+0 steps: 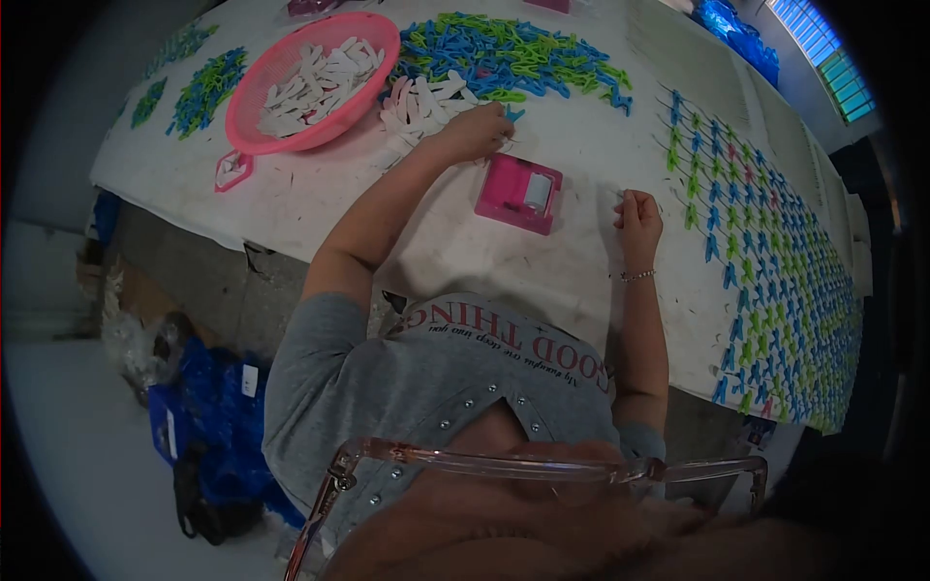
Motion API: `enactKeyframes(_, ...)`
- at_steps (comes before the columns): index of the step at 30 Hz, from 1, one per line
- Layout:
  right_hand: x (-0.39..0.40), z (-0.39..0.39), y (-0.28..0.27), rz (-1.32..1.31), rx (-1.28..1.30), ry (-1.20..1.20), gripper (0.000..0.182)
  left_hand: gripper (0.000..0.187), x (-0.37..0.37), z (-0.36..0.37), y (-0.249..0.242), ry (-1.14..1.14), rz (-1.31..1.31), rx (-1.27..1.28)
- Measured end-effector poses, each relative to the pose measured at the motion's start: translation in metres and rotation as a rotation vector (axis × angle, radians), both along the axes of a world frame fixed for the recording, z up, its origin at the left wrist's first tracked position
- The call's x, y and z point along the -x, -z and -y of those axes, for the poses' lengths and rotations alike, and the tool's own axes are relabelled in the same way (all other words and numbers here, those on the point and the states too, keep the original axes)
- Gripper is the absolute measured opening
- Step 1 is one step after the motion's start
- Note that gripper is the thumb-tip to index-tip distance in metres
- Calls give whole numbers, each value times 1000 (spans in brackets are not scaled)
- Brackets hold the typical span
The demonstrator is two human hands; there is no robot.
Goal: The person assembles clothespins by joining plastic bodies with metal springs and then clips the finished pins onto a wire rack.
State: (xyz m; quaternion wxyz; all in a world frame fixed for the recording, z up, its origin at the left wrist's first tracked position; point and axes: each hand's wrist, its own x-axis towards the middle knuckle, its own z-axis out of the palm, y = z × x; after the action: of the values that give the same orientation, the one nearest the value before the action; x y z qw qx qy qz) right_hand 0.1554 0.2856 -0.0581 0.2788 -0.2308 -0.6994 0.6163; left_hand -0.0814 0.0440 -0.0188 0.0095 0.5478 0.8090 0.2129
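My left hand (479, 133) is at the right end of a heap of white strip-like pieces (423, 108). Its fingers are curled, with a blue clip (514, 113) right at the fingertips. A pink square holder (518, 196) with a grey-white roll in it lies on the table between my hands. To its right, my right hand (638, 223) is closed with fingertips pinched together. A thin pale bit shows at those fingertips, too small to make out.
Blue and green clips (523, 58) are heaped at the back. A pink basket (383, 39) holds more white pieces, with a small pink hexagonal dish (222, 184) below it. Rows of clips (775, 261) cover the table's right side. Blue bags (218, 416) lie at lower left.
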Motion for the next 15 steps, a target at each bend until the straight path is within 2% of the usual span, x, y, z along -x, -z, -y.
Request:
enactKeyframes(3,-2,-3,6,-47,6,-43,18,21,-1,0,-17,-36,-4,14)
enactKeyframes(5,-1,-3,5,-40,-5,-62,17,16,-2,9,-30,-146,7,-212)
enactKeyframes(6,-1,-2,1,-41,-6,-63,17,16,-1,14,-32,-147,6,-214)
enactKeyframes(8,1,2,-9,25,-133,-72,15,17,0,22,-36,-261,235,-650)
enactKeyframes(9,2,8,-20,24,-136,-71,15,17,-2,24,-37,-260,235,-653)
enactKeyframes(11,3,27,-50,86,-409,-170,15,15,-13,27,-38,-180,679,-914)
enactKeyframes(15,17,72,-88,-54,-550,-285,15,14,-54,25,-47,-100,823,-869)
